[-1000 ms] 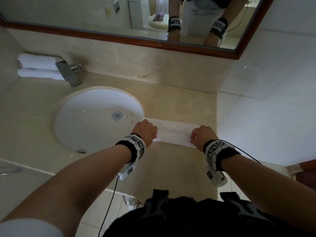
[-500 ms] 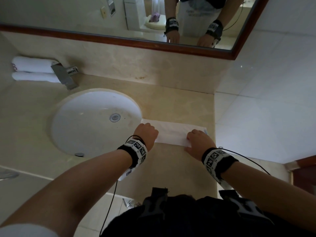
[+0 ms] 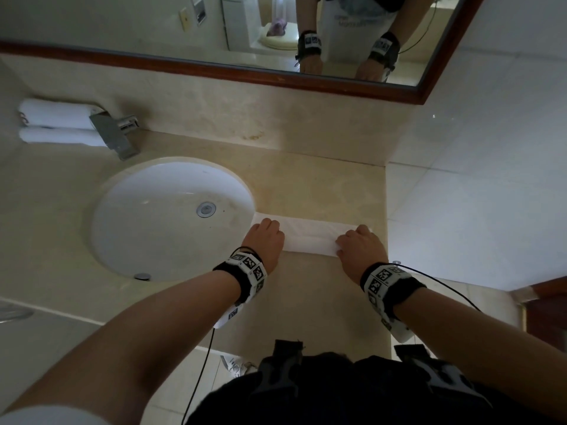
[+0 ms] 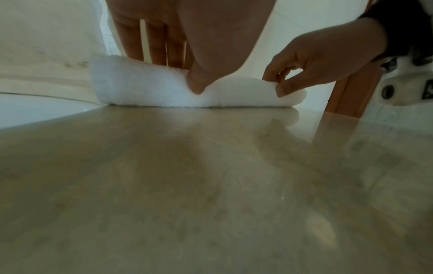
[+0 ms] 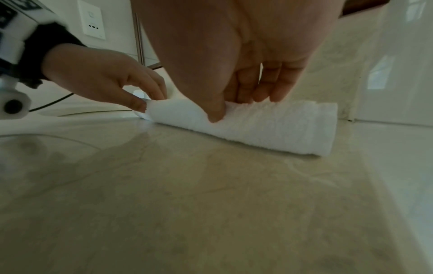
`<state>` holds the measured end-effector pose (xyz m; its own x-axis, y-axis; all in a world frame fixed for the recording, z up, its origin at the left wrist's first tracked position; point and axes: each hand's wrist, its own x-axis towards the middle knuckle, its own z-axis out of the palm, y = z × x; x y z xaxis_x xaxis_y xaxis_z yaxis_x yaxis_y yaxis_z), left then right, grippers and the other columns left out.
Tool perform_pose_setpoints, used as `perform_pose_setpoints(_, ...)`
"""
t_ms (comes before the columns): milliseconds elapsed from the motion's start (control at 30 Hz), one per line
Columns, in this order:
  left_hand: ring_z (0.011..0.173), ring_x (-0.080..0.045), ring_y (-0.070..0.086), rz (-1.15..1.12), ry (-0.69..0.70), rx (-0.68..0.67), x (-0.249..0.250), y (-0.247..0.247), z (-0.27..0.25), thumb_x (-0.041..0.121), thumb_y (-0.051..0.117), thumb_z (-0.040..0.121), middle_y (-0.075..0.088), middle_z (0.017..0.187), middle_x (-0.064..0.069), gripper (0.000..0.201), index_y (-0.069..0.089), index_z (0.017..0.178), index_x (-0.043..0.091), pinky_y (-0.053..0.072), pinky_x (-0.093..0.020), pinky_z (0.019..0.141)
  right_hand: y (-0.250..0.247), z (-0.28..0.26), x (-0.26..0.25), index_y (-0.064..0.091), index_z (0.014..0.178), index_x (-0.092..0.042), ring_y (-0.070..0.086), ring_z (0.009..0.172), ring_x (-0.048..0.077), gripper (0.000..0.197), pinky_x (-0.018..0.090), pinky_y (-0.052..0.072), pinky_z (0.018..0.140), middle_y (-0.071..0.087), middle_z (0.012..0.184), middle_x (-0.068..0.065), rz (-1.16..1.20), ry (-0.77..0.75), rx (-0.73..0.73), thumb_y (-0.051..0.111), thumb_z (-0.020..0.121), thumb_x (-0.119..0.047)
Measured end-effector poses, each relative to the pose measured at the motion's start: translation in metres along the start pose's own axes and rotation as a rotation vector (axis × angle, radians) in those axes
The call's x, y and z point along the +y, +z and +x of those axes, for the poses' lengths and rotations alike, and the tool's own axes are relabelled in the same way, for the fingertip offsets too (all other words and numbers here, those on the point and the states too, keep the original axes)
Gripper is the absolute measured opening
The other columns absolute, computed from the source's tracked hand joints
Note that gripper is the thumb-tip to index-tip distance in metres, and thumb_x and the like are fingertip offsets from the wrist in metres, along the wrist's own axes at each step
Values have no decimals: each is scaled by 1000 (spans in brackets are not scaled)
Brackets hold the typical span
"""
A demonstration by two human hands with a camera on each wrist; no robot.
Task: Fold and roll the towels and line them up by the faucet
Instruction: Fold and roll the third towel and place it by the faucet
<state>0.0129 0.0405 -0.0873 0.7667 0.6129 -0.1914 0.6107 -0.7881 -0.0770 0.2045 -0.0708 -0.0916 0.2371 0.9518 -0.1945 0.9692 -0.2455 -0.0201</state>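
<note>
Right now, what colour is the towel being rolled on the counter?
Plain white, no pattern. The towel shows best in the right wrist view.

Both hands (image 4: pixel 199 46) pinch rolled towel (image 4: pixel 152 90)

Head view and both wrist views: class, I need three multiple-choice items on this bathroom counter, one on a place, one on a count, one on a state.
1. Where does the white terry towel being rolled lie?
A. In the basin
B. On the beige stone counter, right of the round white basin
C. On the floor

2. How many rolled white towels lie beside the chrome faucet?
A. None
B. Two
C. Four

3. What are the hands doing?
A. Both grip the towel
B. Both hang idle
C. One turns the faucet

Key: 1 B, it lies on the counter at the basin's right edge. 2 B, two lie side by side. 3 A, left hand and right hand curl round it.
</note>
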Motion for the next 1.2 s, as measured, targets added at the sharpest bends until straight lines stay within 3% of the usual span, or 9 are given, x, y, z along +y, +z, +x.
perform_pose_setpoints(133, 115, -27, 41, -10, 7, -62, -7, -2, 5, 11, 46, 84, 50, 118, -7, 29, 59, 110, 11, 38, -35, 93, -7, 2, 5, 50, 119, -21, 45, 115, 24, 27, 34, 38, 93, 60, 113, 3, 144, 23, -33, 48, 93, -28)
perform_pose_setpoints(233, 112, -25, 43, -25, -8, -145, -11, -6, 14, 13, 43, 88, 53, 116, -6, 29, 58, 112, 14, 37, -36, 94, -16, 6, 8, 49, 113, -22, 52, 103, 29, 25, 35, 41, 92, 52, 112, 6, 244, 112, -129, 54, 91, -32)
perform_pose_setpoints(367, 104, -24, 50, -154, -75, -104, -14, -9, 21, 14, 45, 90, 59, 109, -6, 26, 53, 114, 17, 39, -33, 89, -19, 13, 13, 52, 107, -28, 53, 95, 30, 20, 35, 45, 90, 50, 110, 7, 266, 143, -183, 54, 90, -38)
perform_pose_setpoints(533, 105, -24, 47, -108, -101, -45, -15, -8, 21, 16, 44, 91, 58, 106, -5, 21, 59, 105, 16, 39, -34, 87, -14, 16, 9, 65, 103, -24, 48, 105, 25, 20, 36, 45, 88, 58, 105, 2, 181, 143, -8, 49, 94, -32)
perform_pose_setpoints(633, 106, -27, 45, 8, -47, -2, -9, -7, 18, 7, 45, 86, 53, 109, -7, 26, 63, 105, 11, 39, -35, 87, -9, 18, 4, 61, 104, -22, 57, 96, 25, 15, 35, 48, 80, 56, 104, 0, 280, 128, 18, 51, 93, -19)
perform_pose_setpoints(733, 106, -27, 46, 66, 0, -5, -5, -4, 14, 8, 43, 86, 54, 109, -8, 27, 63, 103, 9, 37, -36, 91, -8, 18, 0, 59, 95, -19, 59, 86, 28, 15, 33, 46, 69, 55, 95, 2, 257, 81, 31, 48, 90, -10)
perform_pose_setpoints(900, 106, -27, 49, 90, 12, 16, 1, 4, 8, 24, 42, 93, 54, 114, -8, 26, 59, 108, 11, 35, -38, 96, -6, 10, 3, 59, 105, -16, 52, 100, 22, 26, 32, 45, 84, 55, 105, 1, 245, 0, 7, 57, 87, -33)
perform_pose_setpoints(1033, 109, -29, 48, 91, 1, -16, -1, 1, 13, 9, 41, 91, 52, 117, -10, 25, 57, 110, 9, 35, -38, 96, -3, 11, 3, 55, 112, -17, 46, 109, 21, 27, 30, 41, 87, 54, 116, 1, 214, 2, -14, 59, 86, -23)
perform_pose_setpoints(1200, 104, -27, 52, 62, 18, -13, -6, -3, 19, 7, 42, 87, 58, 112, -9, 28, 52, 113, 9, 36, -35, 92, -6, 14, 3, 50, 112, -18, 47, 103, 23, 24, 34, 42, 84, 63, 105, 2, 160, 6, 19, 51, 88, -22)
